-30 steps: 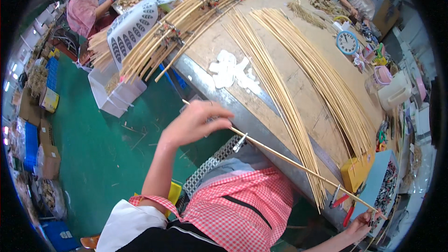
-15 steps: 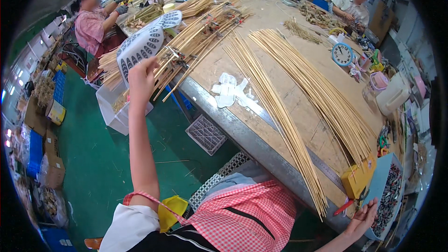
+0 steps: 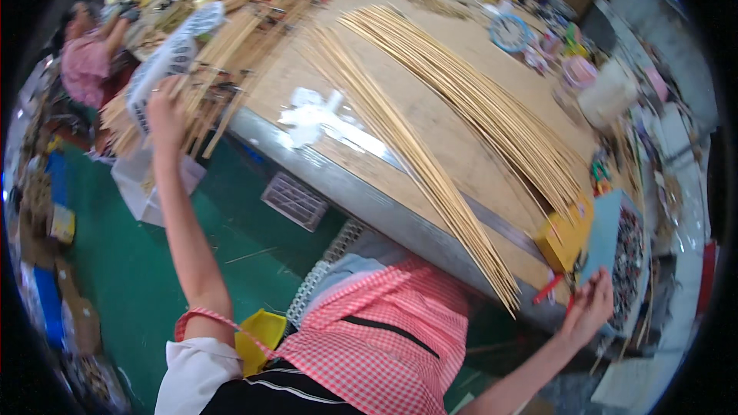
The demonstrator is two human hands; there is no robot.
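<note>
My left hand (image 3: 165, 111) reaches out over the near end of the clipped stick bundles (image 3: 219, 86), its fingers drawn together. Whatever it pinches is too blurred to make out. Beside it lies a white sheet with a dark leaf-like pattern (image 3: 163, 65). My right hand (image 3: 590, 309) is at the near corner of a light blue box (image 3: 605, 232) filled with small dark clips or fittings. Its fingers are curled together, and their contents are hidden. Close by are a red-handled tool (image 3: 547, 290) and a yellow box (image 3: 565, 234). Two loose fans of thin bamboo-like sticks (image 3: 430, 173) lie between my hands.
A steel ruler (image 3: 500, 224) and white crumpled pieces (image 3: 307, 115) lie on the table (image 3: 269, 81). At the right stand a round blue clock (image 3: 509, 33) and a white jug (image 3: 609, 92). A white bin (image 3: 150, 184) and a crate (image 3: 294, 201) sit below. A person (image 3: 88, 61) works at far left.
The whole view has shifted, so table and sticks appear further left and higher. My left hand stays by the clipped bundles, and my right hand stays at the blue box's corner, fingers more curled.
</note>
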